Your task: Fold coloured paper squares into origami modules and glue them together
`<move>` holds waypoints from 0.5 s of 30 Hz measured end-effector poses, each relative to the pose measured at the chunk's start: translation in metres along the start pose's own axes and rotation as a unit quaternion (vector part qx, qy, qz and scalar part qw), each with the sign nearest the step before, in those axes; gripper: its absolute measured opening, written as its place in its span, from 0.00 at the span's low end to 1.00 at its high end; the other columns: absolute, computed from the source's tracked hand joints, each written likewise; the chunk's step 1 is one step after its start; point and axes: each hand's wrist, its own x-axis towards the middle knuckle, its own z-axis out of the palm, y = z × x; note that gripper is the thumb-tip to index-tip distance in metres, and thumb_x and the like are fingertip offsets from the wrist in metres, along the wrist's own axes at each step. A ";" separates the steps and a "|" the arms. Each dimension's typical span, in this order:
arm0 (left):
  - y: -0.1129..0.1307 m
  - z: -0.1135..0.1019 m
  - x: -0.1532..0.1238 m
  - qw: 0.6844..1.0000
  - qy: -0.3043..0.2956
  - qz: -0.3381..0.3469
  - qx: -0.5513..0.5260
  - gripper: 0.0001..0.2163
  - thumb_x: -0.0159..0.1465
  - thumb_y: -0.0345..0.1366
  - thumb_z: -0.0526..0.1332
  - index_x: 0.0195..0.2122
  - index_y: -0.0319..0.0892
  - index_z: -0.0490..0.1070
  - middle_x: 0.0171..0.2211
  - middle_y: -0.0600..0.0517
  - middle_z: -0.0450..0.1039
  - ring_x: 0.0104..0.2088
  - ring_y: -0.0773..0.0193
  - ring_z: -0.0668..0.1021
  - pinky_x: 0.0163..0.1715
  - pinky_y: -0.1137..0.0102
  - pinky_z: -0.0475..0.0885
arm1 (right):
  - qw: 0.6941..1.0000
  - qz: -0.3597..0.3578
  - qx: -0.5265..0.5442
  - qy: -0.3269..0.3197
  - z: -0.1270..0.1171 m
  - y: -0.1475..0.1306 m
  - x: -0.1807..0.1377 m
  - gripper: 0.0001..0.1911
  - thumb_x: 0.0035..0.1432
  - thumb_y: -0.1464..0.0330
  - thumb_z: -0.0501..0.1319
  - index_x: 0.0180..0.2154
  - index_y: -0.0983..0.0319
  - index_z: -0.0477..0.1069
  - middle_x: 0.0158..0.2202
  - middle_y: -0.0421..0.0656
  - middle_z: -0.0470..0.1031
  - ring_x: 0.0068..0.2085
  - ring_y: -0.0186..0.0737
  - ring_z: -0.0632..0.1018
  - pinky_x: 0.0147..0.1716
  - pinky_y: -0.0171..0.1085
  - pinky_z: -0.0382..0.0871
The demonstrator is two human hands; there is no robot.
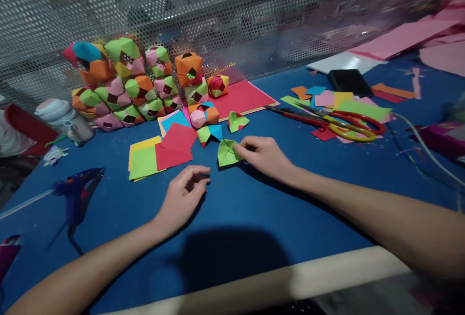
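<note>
"One green piece (225,154) sits near the centre of the head view. Which hand has it?"

"The right hand (268,155). Thumb and forefinger are pinched together on its right-hand edge, with the other fingers bent beneath."

"And the left hand (181,196)?"

"Just below and left of centre, holding nothing. Its fingers curl loosely, with a gap between them and the thumb. I can't tell whether it touches the table (240,208)."

"What step would you call this?"

"Handling a folded paper part, I'd judge: picking it up, placing it or turning it. One frame won't settle which."

"What would the next move call for?"

"A light grip, I think, so the creases aren't crushed, and the left fingers ready to steady the far corner."

"How do the arms lie?"

"The right forearm (356,203) slants in from the lower right, back of the hand upward. The left forearm (98,262) rises from the lower left corner, wrist nearly straight, thumb side towards the middle."

"Anything close by?"

"Two small folded units, a green-and-red one (238,122) and a green-and-blue one (210,134), just above the piece; coloured sheets (145,162) lie left of centre."
</note>
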 end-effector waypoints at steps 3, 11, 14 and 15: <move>-0.009 -0.019 0.016 0.987 0.023 0.094 0.125 0.06 0.62 0.33 0.55 0.36 0.42 0.71 0.43 0.48 0.73 0.45 0.62 0.74 0.47 0.64 0.69 | 0.999 -0.008 -0.031 0.030 -0.002 0.011 0.009 0.14 0.59 0.59 0.55 0.31 0.62 0.71 0.30 0.42 0.74 0.32 0.39 0.72 0.31 0.36 0.62; -0.045 -0.068 0.066 0.895 0.094 0.115 0.421 0.14 0.62 0.42 0.55 0.44 0.39 0.69 0.50 0.42 0.69 0.53 0.53 0.69 0.51 0.59 0.64 | 0.972 -0.192 -0.040 0.128 -0.002 0.007 0.004 0.11 0.62 0.65 0.54 0.43 0.63 0.69 0.43 0.49 0.74 0.45 0.45 0.72 0.45 0.46 0.63; -0.050 -0.071 0.072 0.876 0.067 0.094 0.468 0.18 0.61 0.48 0.56 0.44 0.40 0.68 0.47 0.43 0.72 0.48 0.52 0.72 0.46 0.60 0.67 | 0.940 -0.341 -0.029 0.018 0.001 -0.008 -0.010 0.11 0.62 0.69 0.53 0.45 0.65 0.68 0.41 0.49 0.75 0.44 0.42 0.73 0.44 0.43 0.65; -0.050 -0.071 0.073 0.870 0.061 0.092 0.481 0.18 0.61 0.49 0.55 0.44 0.40 0.69 0.46 0.44 0.72 0.47 0.51 0.72 0.45 0.59 0.66 | 0.924 -0.381 -0.031 -0.034 0.002 -0.013 -0.014 0.12 0.62 0.69 0.53 0.45 0.66 0.68 0.41 0.49 0.75 0.44 0.41 0.73 0.44 0.42 0.65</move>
